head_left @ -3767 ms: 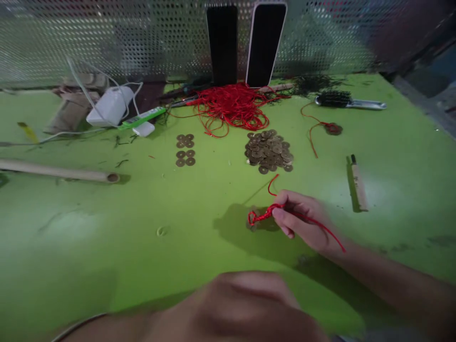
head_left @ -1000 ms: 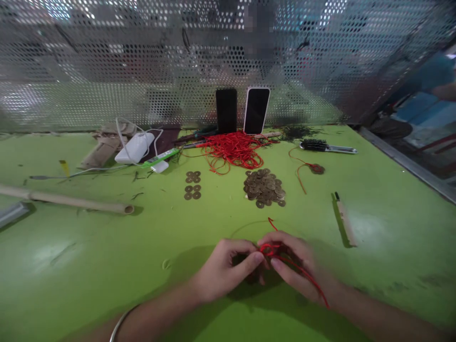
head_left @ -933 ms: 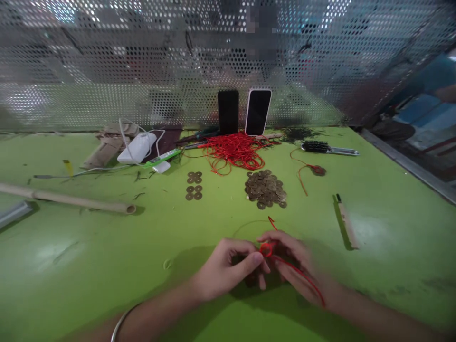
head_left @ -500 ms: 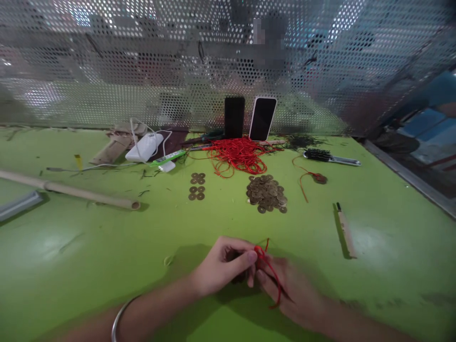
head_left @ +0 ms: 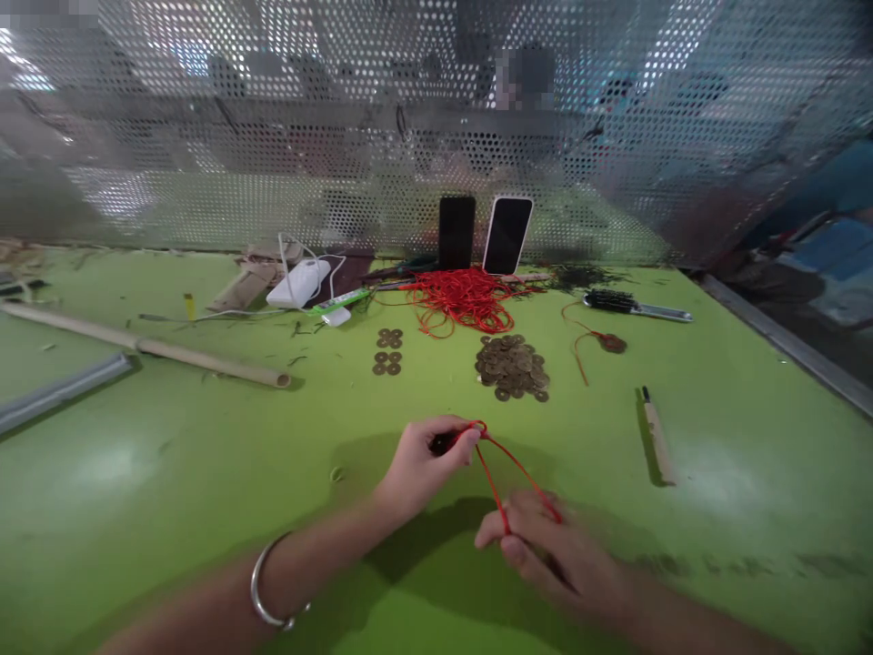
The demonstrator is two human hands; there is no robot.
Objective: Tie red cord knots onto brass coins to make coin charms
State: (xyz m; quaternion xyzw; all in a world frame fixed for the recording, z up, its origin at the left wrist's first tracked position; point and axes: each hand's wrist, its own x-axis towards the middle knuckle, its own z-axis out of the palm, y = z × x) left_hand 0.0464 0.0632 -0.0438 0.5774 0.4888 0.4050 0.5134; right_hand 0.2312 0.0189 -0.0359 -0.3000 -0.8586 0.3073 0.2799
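My left hand (head_left: pixel 429 459) pinches a red cord (head_left: pixel 488 474) between thumb and forefinger, where a small loop stands up at the fingertips. Two strands run taut from there down to my right hand (head_left: pixel 549 546), whose fingers are closed round them. What else may lie inside the left palm is hidden. Beyond the hands sits a heap of round coins with centre holes (head_left: pixel 513 366). Left of it, more such coins (head_left: pixel 387 364) lie in two small square groups. A tangle of red cord (head_left: pixel 467 298) rests behind the coins.
Two phones (head_left: pixel 456 232) lean against the perforated metal screen (head_left: pixel 341 173). A brush (head_left: pixel 634 307), a corded coin piece (head_left: pixel 612 343) and a wooden-handled tool (head_left: pixel 657 437) lie to the right. A tube (head_left: pixel 205 361), a grey bar (head_left: pixel 65 391) and a white power bank (head_left: pixel 298 283) lie left.
My right hand has drawn away from my left, down and to the right, stretching the red cord into two taut strands. My left hand has risen slightly. The view has shifted a little.
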